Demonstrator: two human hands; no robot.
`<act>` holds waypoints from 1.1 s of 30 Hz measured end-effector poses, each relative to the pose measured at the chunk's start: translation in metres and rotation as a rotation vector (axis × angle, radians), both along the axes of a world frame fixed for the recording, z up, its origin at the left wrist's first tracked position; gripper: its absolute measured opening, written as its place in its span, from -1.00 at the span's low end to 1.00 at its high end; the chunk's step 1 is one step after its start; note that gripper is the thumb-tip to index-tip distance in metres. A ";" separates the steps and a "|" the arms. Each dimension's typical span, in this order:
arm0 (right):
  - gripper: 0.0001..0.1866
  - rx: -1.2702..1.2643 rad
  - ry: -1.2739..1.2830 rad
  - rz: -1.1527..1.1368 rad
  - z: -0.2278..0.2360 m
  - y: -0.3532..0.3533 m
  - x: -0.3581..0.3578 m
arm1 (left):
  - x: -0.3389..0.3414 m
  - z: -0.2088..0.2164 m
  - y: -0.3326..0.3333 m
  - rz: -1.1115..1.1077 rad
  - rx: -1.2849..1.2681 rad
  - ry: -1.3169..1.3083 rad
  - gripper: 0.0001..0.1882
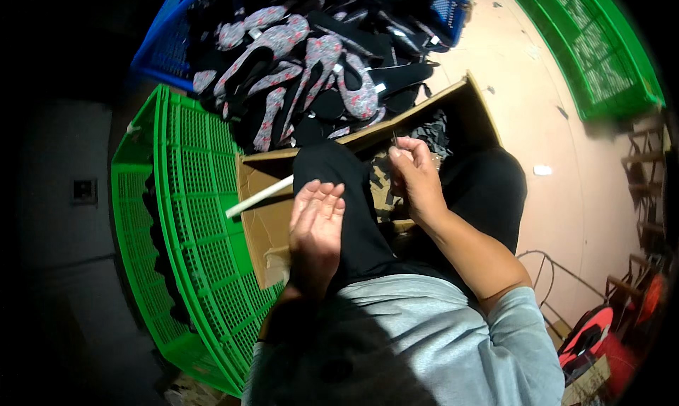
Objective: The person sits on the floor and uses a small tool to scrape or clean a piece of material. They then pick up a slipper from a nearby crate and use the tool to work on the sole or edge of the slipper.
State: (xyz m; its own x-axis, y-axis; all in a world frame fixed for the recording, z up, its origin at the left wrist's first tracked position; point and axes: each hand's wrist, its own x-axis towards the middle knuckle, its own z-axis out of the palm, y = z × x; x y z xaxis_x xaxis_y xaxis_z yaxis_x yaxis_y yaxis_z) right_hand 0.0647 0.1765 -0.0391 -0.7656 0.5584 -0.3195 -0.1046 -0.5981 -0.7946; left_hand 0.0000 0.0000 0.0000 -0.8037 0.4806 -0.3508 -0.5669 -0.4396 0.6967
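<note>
My left hand (317,218) is turned palm up over my left thigh, its fingers stretched out and nothing in it. Above the cardboard box (484,112) between my knees, my right hand (417,172) is closed in a pinch. From its fingertips sticks a thin dark pointed tool (395,133); most of it is hidden, so its kind is unclear. Camouflage-patterned scraps (382,187) and crumpled dark grey material (433,131) lie in the box below that hand. Close to my left hand, a white stick (260,196) slants across the box's left side.
Ahead, a blue crate (161,49) is heaped with black and floral fabric pieces (283,42), some spilling toward the box. Green crates (205,194) stand at my left, another green crate (601,59) at far right. Wooden racks (643,187) and a red bag (590,332) are at right.
</note>
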 end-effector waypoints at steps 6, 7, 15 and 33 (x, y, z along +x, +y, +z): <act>-0.71 -0.070 -0.029 0.247 -0.001 -0.022 0.000 | 0.003 -0.011 -0.008 0.106 -0.078 0.019 -0.52; -0.71 -0.070 -0.025 0.282 -0.001 -0.024 0.001 | 0.002 -0.010 -0.007 0.107 -0.078 0.044 -0.52; -0.76 -0.100 0.076 0.439 -0.004 -0.034 0.001 | 0.001 -0.013 -0.001 0.172 -0.115 0.081 -0.43; -0.77 -0.044 0.130 0.738 0.009 -0.031 0.007 | 0.006 -0.012 0.007 0.145 -0.106 0.180 -0.41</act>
